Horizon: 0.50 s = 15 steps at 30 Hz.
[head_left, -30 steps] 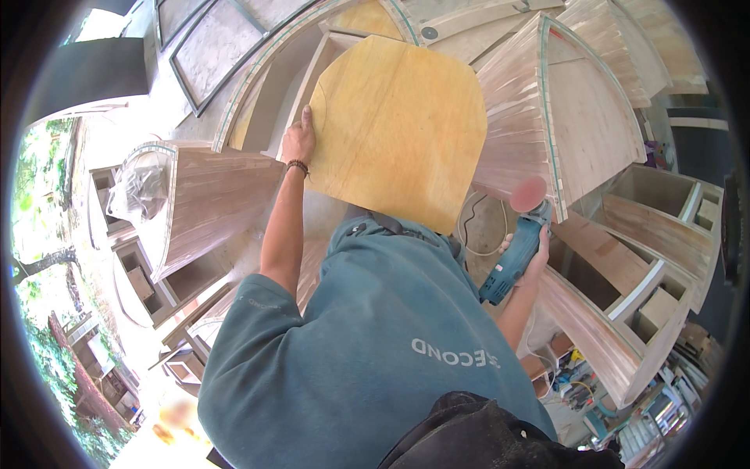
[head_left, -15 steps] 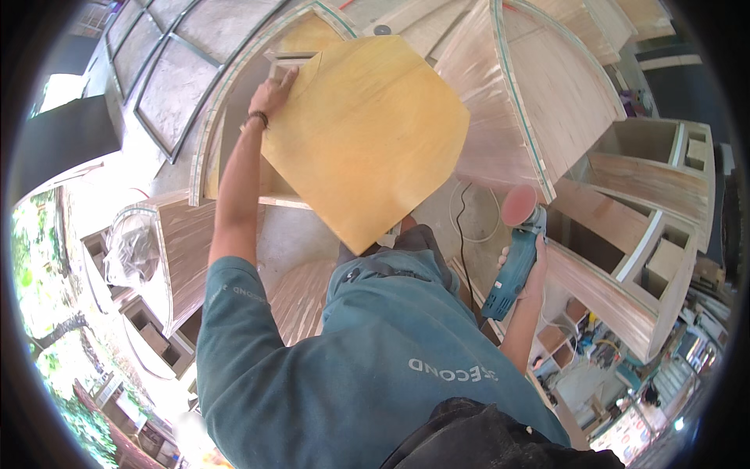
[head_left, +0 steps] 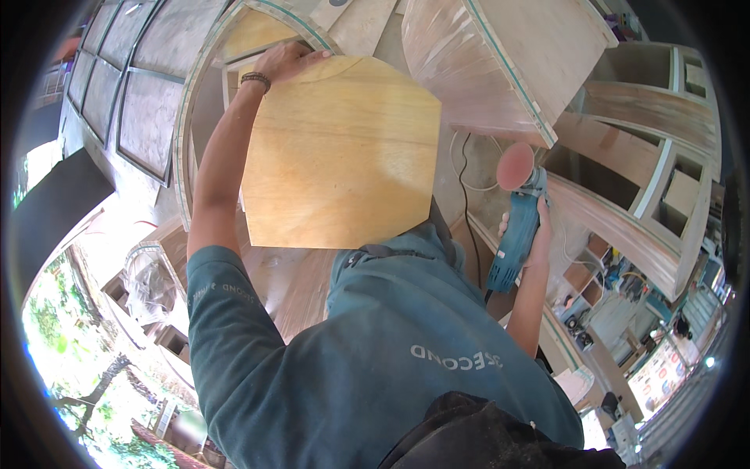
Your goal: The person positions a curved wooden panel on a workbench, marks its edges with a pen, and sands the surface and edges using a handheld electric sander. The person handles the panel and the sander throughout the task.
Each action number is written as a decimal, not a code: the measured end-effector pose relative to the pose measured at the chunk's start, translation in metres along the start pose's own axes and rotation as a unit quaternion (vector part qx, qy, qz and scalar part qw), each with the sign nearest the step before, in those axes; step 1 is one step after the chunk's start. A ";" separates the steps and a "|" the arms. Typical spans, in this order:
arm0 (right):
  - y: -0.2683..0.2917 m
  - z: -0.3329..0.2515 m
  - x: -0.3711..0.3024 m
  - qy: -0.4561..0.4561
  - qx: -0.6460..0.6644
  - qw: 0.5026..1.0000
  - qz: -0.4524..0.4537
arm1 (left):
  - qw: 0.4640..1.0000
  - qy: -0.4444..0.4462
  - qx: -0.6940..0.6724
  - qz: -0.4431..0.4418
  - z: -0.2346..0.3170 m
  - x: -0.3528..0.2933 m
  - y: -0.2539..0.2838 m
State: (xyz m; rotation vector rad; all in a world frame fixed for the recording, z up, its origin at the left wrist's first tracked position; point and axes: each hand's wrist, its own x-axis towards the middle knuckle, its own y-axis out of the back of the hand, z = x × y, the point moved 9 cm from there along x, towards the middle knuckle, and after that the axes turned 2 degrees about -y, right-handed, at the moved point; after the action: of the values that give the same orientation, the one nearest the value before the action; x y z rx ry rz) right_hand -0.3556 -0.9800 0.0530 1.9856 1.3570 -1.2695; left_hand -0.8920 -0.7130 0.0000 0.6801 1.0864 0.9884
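Observation:
My left hand (head_left: 287, 62) grips the far left edge of a yellowish wooden panel (head_left: 344, 156) with clipped corners, its thumb lying along the edge and the other fingers partly hidden. The panel's near edge reaches toward my waist. In my right hand (head_left: 541, 234) is a teal angle grinder (head_left: 517, 242), held around its body. A round reddish-pink sanding disc (head_left: 516, 166) is fitted at its far end, apart from the panel. I cannot tell whether the disc is spinning.
A curved wooden cabinet frame (head_left: 184, 125) stands behind the panel at left. Unfinished boat-shaped wooden pieces (head_left: 484, 70) and open compartments (head_left: 656, 180) line the right. A dark power cord (head_left: 466, 195) hangs between the panel and the grinder. Dark metal frames (head_left: 144, 86) lie at far left.
The panel has turned so that its near edge lies nearly level across the view. My left hand has shifted along its far edge. The grinder sits slightly higher in view, still in my right hand.

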 end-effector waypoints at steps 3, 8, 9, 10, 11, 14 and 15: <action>-0.004 0.002 0.001 -0.003 0.011 1.000 -0.009 | 0.999 -0.010 -0.013 0.029 -0.001 0.004 -0.008; -0.009 0.003 0.002 -0.006 0.021 1.000 -0.012 | 0.995 0.017 -0.017 0.095 0.009 -0.004 -0.008; -0.010 0.004 0.004 -0.007 0.023 1.000 -0.013 | 0.994 0.039 -0.024 0.102 0.008 -0.007 -0.005; -0.010 0.004 0.006 -0.007 0.025 1.000 -0.013 | 0.992 0.061 -0.032 0.108 0.009 -0.010 -0.006; -0.011 0.004 0.007 -0.007 0.026 0.999 -0.017 | 0.982 0.045 -0.008 0.185 0.012 -0.015 0.001; -0.012 0.003 0.013 -0.012 0.029 0.999 -0.028 | 0.928 0.053 0.045 0.365 0.008 -0.044 -0.005; -0.011 0.003 0.016 -0.015 0.031 0.999 -0.031 | 0.918 0.085 0.023 0.387 0.002 -0.050 -0.014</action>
State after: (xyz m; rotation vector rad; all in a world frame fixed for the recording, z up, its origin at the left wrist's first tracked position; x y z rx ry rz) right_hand -0.3656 -0.9694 0.0392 1.9714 1.3908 -1.3792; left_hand -0.8923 -0.7645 0.0095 1.1203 0.9975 1.7284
